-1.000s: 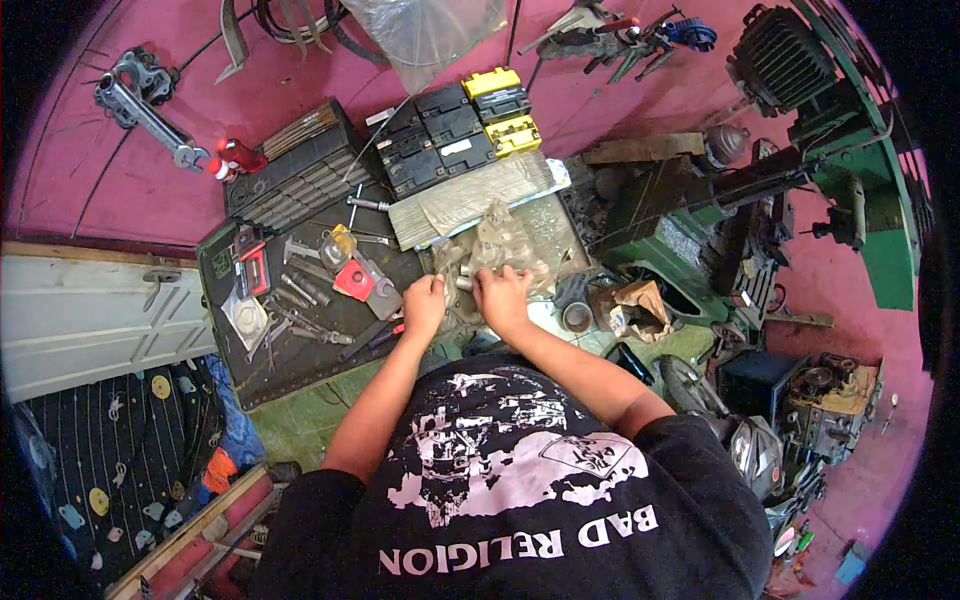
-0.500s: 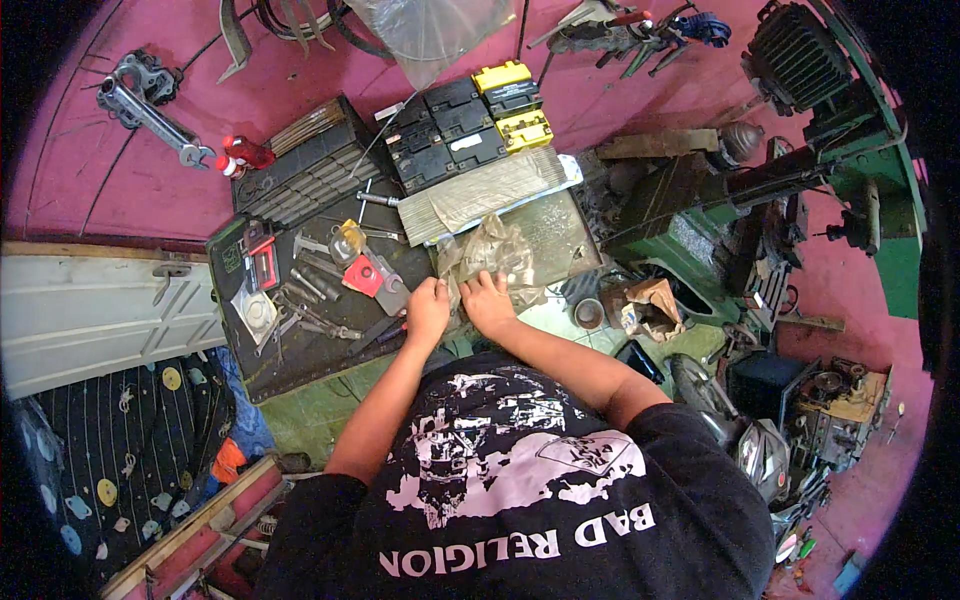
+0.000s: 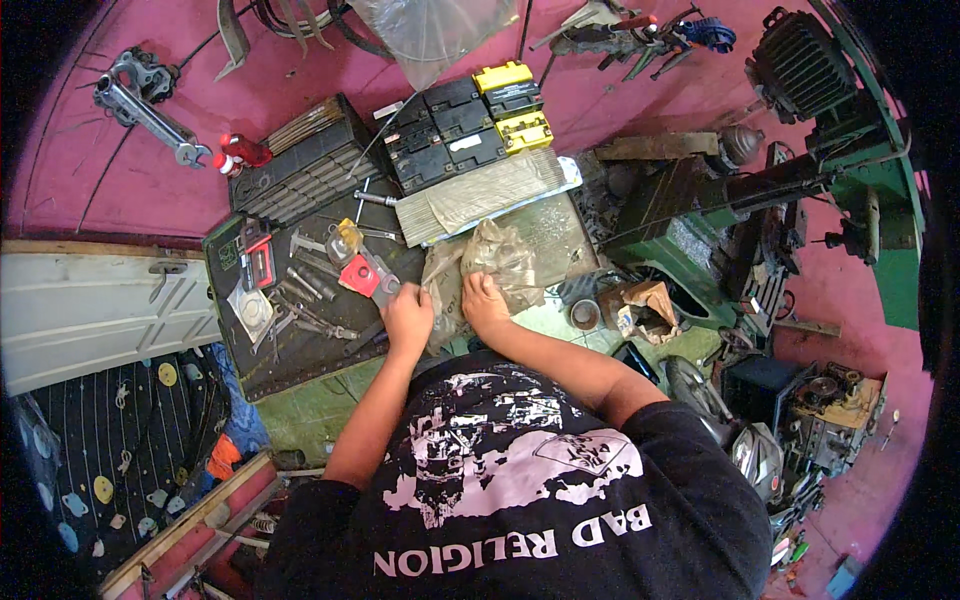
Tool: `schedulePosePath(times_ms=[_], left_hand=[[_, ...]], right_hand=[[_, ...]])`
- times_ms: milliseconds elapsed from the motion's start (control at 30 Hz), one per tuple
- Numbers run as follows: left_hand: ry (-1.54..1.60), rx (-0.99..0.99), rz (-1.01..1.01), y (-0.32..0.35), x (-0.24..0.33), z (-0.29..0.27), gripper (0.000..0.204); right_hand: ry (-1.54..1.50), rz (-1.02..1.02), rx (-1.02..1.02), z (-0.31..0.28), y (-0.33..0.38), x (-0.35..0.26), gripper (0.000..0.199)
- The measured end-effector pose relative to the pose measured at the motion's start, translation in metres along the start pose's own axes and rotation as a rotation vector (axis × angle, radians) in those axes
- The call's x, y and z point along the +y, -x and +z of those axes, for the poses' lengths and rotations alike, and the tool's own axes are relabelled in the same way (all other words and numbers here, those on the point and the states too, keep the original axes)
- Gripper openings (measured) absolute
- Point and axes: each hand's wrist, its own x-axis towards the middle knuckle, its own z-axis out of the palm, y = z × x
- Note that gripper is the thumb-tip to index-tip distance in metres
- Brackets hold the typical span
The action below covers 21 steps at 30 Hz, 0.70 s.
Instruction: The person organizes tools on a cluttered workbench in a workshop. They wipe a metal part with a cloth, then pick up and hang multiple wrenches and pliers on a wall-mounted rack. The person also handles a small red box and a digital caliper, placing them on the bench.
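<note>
Here at the near edge of the dark, worn table (image 3: pixel 275 370), both hands are on a crumpled, brownish, translucent sheet (image 3: pixel 502 250), thin as plastic wrapping. The left hand (image 3: pixel 408 318) is curled tight, with the sheet's left edge caught at its thumb and forefinger. Over on the other side, the right hand (image 3: pixel 486 303) bends its fingers down onto the bunched middle; whether they pinch it, I cannot tell. Slack folds lie between the two, and the sheet rests on a pale, flat panel (image 3: pixel 568 240). Just left of the left hand sits a small, flat red packet (image 3: pixel 358 277), with loose metal wrenches (image 3: pixel 322 325) scattered beyond it. Up behind the sheet runs a bundle of beige, ridged strips (image 3: pixel 480 197), and past that stand boxy black-and-yellow batteries (image 3: pixel 512 95) beside plain black batteries (image 3: pixel 440 160).
</note>
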Motion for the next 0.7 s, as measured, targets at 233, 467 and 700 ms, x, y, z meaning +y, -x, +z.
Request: schedulePosePath(times_ms=[233, 467, 700], left_hand=[[-0.122, 0.034, 0.604, -0.046, 0.085, -0.006, 0.051], [-0.612, -0.131, 1.004, -0.087, 0.089, 0.042, 0.024], [-0.649, -0.091, 1.161, -0.081, 0.033, 0.051, 0.016]], right_hand=[[-0.124, -0.129, -0.085, -0.004, 0.010, 0.001, 0.039], [-0.200, -0.106, -0.115, -0.011, 0.015, 0.013, 0.038], [-0.577, 0.060, 0.072, 0.001, 0.028, 0.040, 0.020]])
